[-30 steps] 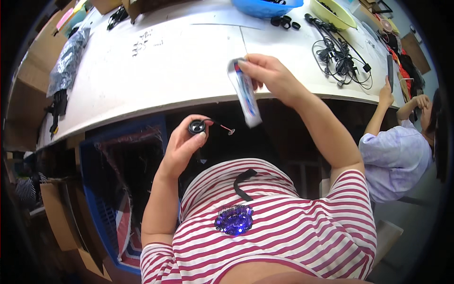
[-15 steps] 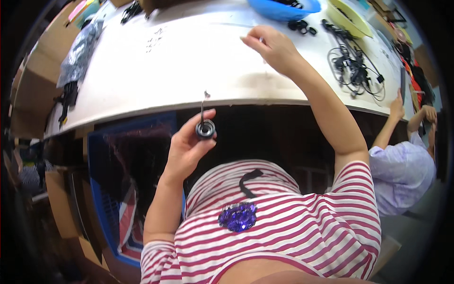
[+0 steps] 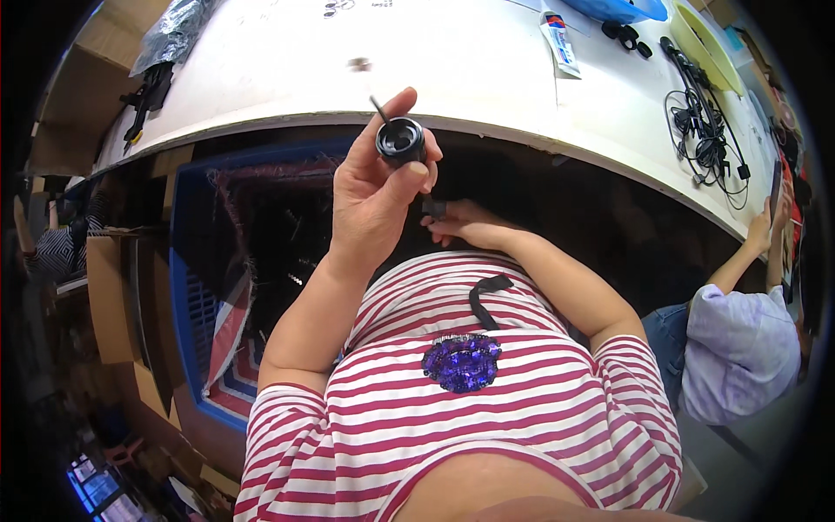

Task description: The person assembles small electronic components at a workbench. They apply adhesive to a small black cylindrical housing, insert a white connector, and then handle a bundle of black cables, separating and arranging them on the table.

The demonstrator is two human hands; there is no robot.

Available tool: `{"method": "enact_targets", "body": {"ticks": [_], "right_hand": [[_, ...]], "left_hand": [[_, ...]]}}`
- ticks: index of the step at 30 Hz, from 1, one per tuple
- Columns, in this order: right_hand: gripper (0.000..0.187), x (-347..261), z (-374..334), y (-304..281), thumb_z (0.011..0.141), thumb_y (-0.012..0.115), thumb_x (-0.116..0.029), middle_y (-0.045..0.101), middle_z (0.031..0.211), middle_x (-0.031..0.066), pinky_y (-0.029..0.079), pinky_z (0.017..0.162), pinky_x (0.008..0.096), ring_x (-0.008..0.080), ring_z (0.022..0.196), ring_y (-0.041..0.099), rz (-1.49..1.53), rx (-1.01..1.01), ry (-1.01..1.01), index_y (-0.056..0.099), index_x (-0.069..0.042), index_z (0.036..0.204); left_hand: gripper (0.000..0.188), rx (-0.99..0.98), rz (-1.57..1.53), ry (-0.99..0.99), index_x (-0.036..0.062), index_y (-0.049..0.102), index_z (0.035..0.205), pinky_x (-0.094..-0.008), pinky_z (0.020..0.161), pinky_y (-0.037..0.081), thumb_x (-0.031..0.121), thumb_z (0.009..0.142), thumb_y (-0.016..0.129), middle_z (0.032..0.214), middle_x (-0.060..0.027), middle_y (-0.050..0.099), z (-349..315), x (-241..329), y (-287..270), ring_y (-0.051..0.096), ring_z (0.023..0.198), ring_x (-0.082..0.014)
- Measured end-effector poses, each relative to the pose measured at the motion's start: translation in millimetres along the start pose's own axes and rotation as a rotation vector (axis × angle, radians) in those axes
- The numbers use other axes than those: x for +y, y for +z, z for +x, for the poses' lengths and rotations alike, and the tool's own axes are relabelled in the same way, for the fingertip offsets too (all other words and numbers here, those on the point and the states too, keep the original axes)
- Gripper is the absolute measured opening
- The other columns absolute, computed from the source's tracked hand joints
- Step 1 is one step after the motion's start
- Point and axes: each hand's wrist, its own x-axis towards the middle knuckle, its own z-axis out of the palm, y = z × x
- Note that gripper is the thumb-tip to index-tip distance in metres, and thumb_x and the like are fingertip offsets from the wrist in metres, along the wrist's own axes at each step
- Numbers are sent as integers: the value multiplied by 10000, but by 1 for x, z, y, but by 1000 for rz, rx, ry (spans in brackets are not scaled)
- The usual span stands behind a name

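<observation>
My left hand (image 3: 370,191) is raised just off the table's front edge, fingers wrapped round a short black cylindrical part (image 3: 400,139). The part's round rim and hollow middle face up. A thin dark rod (image 3: 379,110) sticks out past the rim toward the table. Lower and to the right, in front of my striped shirt, is my right hand (image 3: 470,224). Its fingers pinch a small black piece (image 3: 433,209), whose kind is unclear in the shadow. Whether that piece is joined to the cylindrical part cannot be seen.
On the white table (image 3: 487,96) lie a tube (image 3: 561,43), black rings (image 3: 626,36), black cables (image 3: 709,135) and a plastic bag (image 3: 174,36). Blue and yellow basins (image 3: 709,43) stand far right. A blue crate (image 3: 184,304) is below left; a co-worker (image 3: 739,348) is at right.
My right hand has come down from above the table to in front of my body and now pinches a small black piece. My left hand, still holding the cylindrical part, sits higher in view.
</observation>
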Motion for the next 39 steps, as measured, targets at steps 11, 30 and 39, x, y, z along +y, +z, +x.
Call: {"method": "enact_targets", "body": {"ticks": [11, 30, 39], "right_hand": [[302, 9, 7, 12, 860, 485, -306, 613, 811, 122, 449, 679, 341, 243, 775, 587, -414, -3, -220, 598, -27, 884], [292, -152, -45, -11, 856, 488, -271, 599, 686, 150, 453, 633, 372, 299, 659, 581, -768, -131, -141, 597, -11, 780], [488, -215, 133, -126, 840, 493, -413, 467, 1177, 163, 385, 913, 381, 265, 1120, 447, -971, 922, -438, 472, -58, 1174]], "left_hand": [[594, -45, 173, -84, -17, 344, 1290, -187, 573, 364, 171, 804, 629, 857, -72, 535, -2, 9, 4, 438, 653, -80], [625, 67, 238, -4, 19, 363, 1281, -194, 516, 317, 276, 787, 646, 782, -34, 499, -7, 28, -31, 398, 631, -75], [616, 109, 207, -29, 31, 368, 1282, -196, 515, 292, 258, 784, 651, 766, -33, 478, -17, 30, -41, 369, 604, -66]]}}
